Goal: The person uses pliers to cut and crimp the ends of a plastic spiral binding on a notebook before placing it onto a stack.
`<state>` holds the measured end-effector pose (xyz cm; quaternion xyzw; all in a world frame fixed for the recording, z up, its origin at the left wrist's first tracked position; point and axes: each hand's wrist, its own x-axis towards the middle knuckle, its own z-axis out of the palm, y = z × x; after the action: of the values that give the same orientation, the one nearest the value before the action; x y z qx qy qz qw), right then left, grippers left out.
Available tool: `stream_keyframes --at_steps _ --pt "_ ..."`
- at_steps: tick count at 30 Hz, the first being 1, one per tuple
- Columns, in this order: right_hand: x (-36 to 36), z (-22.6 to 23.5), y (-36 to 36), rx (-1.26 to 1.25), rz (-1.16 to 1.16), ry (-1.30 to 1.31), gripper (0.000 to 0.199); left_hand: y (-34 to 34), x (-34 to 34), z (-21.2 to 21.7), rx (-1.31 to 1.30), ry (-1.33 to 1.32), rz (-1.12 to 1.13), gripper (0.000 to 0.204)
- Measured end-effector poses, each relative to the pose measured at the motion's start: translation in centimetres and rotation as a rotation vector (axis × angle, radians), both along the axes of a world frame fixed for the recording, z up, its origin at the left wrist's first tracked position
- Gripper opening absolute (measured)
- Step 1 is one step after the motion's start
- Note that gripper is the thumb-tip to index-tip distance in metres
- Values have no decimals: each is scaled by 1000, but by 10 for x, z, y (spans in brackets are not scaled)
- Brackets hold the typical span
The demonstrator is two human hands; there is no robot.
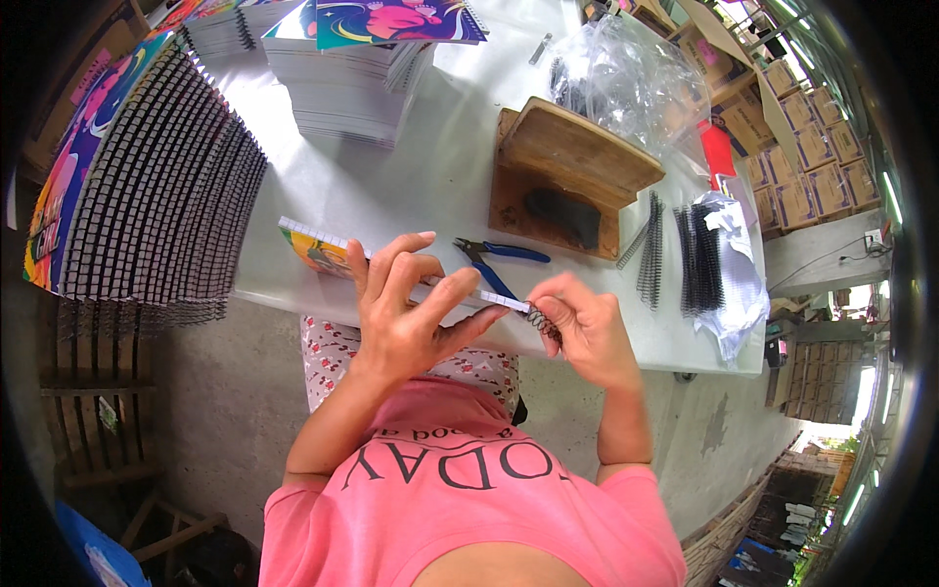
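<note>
My left hand (406, 308) is closed around a thin notebook (315, 248), gripping it at the table's near edge with its white page edge facing up. A black spiral binding coil (544, 324) sits at the notebook's right end. My right hand (591, 331) pinches this coil with thumb and fingers. How far the coil runs into the holes is hidden by my left hand. Just beyond the notebook lie blue-handled cutting pliers (516, 252) on the white table (421, 186), apart from both hands.
Spiral-bound notebooks (166, 181) stand stacked at left; a tall paper stack (337, 103) stands behind. A wooden stand (582, 147) is beyond the pliers. Loose black coils (650, 256) and a coil bundle (698, 259) on white cloth (738, 284) lie right, with a clear plastic bag (636, 83) behind.
</note>
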<state>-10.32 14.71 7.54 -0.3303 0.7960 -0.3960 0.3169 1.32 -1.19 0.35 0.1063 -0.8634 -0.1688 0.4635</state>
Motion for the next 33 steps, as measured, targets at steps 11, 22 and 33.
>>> stream_keyframes --at_steps 11,22,33 --pt "-14 -4 3 -142 258 191 20 -3 -3 -8 -10 33 -13 40" --pt "-131 -97 11 20 68 1020 50 -14 -11 -9 -69 48 -44 42" --pt "-73 -63 -19 -877 258 -620 16 -10 -13 0 26 14 -32 35"
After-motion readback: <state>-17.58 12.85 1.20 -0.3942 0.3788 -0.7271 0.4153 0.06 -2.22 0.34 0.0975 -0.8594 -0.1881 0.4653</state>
